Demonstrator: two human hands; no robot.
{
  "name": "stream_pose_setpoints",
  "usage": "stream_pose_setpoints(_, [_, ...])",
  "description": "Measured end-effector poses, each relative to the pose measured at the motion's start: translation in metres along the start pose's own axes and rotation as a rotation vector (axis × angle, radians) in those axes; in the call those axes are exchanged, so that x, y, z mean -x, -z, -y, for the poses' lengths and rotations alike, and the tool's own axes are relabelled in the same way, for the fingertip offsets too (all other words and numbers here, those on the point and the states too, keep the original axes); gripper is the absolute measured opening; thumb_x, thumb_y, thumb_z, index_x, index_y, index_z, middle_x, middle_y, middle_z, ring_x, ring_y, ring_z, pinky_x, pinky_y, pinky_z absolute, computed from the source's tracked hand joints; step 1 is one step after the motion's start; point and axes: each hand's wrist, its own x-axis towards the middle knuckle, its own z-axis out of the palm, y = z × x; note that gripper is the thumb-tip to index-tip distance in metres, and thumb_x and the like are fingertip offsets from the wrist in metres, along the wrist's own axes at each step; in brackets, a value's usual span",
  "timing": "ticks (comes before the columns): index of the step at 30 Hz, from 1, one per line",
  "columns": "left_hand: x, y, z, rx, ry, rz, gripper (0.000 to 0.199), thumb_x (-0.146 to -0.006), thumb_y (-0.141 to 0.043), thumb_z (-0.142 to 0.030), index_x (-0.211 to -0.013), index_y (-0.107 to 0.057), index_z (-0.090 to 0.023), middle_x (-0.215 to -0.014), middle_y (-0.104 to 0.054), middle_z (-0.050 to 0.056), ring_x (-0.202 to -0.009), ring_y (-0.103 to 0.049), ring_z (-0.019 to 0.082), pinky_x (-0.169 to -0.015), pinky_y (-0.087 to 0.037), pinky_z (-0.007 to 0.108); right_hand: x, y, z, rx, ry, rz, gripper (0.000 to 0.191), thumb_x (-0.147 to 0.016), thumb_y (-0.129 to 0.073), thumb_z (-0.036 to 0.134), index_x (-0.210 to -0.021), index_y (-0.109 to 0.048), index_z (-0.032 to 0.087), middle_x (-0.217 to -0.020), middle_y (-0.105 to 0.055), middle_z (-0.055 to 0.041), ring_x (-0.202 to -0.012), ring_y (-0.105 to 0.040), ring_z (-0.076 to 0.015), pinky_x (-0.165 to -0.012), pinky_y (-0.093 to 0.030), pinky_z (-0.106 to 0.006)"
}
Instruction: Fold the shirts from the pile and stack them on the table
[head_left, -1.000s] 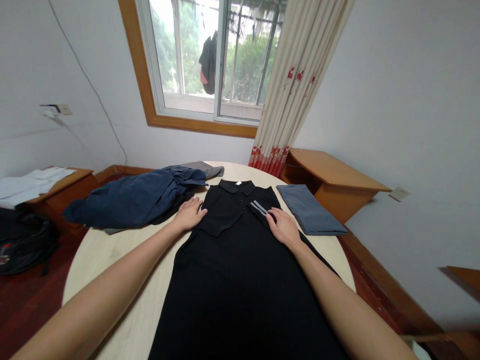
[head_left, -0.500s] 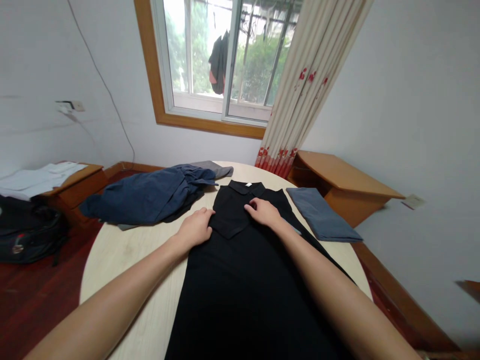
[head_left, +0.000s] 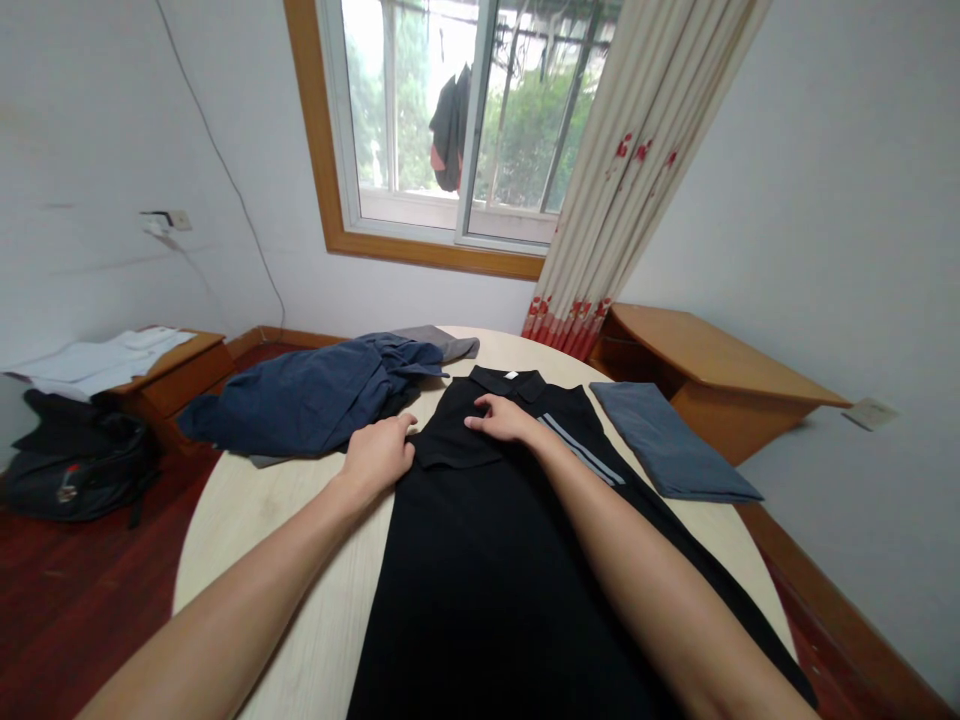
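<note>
A black polo shirt (head_left: 480,560) lies spread on the round table (head_left: 277,510), its collar with a white label at the far end. My left hand (head_left: 379,450) is closed at the shirt's left edge, pinching the outer end of the folded-in sleeve (head_left: 457,440). Over the sleeve's inner part rests my right hand (head_left: 501,418), thumb and forefinger apart, palm down. Grey stripes (head_left: 581,450) show on the shirt just right of my right wrist. My right forearm crosses the shirt and hides part of it.
A heap of navy clothes (head_left: 307,395) sits at the table's left, with a grey garment (head_left: 450,345) behind. On the right lies a folded grey-blue garment (head_left: 671,440). A wooden desk (head_left: 720,350) stands beyond it. A black bag (head_left: 82,465) is on the floor at left.
The sleeve flap has shifted left and its pointed lower edge now lies flatter. Both hands have moved slightly left across the shirt. The grey stripes have come into fuller view.
</note>
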Motion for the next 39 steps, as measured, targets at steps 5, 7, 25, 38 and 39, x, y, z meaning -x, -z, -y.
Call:
stream_pose_setpoints(5, [0.004, -0.008, 0.010, 0.044, -0.048, 0.050, 0.045, -0.081, -0.056, -0.019, -0.125, -0.064, -0.026, -0.123, -0.071, 0.006, -0.109, -0.067, 0.030, -0.084, -0.052, 0.038, 0.014, -0.001, 0.015, 0.025, -0.115, 0.164, 0.071, -0.081, -0.073, 0.044, -0.141, -0.049, 0.013, -0.113, -0.071, -0.0153, -0.071, -0.069, -0.0201, -0.066, -0.055, -0.032])
stream_pose_setpoints(7, [0.003, -0.009, 0.011, 0.067, -0.066, 0.041, 0.044, -0.080, -0.057, -0.018, -0.123, -0.065, -0.027, -0.121, -0.072, 0.005, -0.108, -0.067, 0.028, -0.085, -0.051, 0.036, 0.015, -0.001, 0.017, 0.008, -0.083, 0.146, 0.067, -0.077, -0.077, 0.031, -0.138, -0.053, 0.015, -0.117, -0.069, -0.0147, -0.077, -0.070, -0.0211, -0.071, -0.056, -0.032])
stream_pose_setpoints(25, [-0.008, -0.001, 0.007, 0.260, -0.098, 0.156, 0.035, -0.081, -0.060, -0.035, -0.113, -0.072, -0.027, -0.106, -0.073, 0.002, -0.096, -0.069, 0.022, -0.080, -0.051, 0.028, -0.017, -0.043, -0.048, -0.534, 0.198, -0.289, 0.040, -0.079, -0.070, 0.035, -0.114, -0.066, 0.016, -0.080, -0.065, -0.0009, -0.073, -0.061, -0.0151, -0.073, -0.051, -0.030])
stream_pose_setpoints(38, [-0.148, -0.026, -0.039, 0.031, -0.087, 0.185, 0.049, -0.093, -0.056, -0.037, -0.141, -0.056, -0.028, -0.138, -0.059, 0.012, -0.116, -0.064, 0.028, -0.097, -0.048, 0.032, 0.008, -0.033, -0.047, -0.548, 0.427, -0.129, 0.047, -0.085, -0.065, 0.028, -0.132, -0.064, 0.024, -0.125, -0.068, -0.0062, -0.104, -0.063, -0.0208, -0.096, -0.048, -0.039])
stream_pose_setpoints(39, [-0.153, -0.028, -0.039, 0.025, -0.092, 0.199, 0.049, -0.093, -0.058, -0.037, -0.140, -0.057, -0.028, -0.137, -0.060, 0.012, -0.115, -0.065, 0.028, -0.096, -0.048, 0.033, 0.007, -0.033, -0.047, -0.542, 0.432, -0.123, 0.042, -0.085, -0.065, 0.028, -0.127, -0.067, 0.024, -0.125, -0.068, -0.0062, -0.104, -0.064, -0.0212, -0.097, -0.048, -0.040])
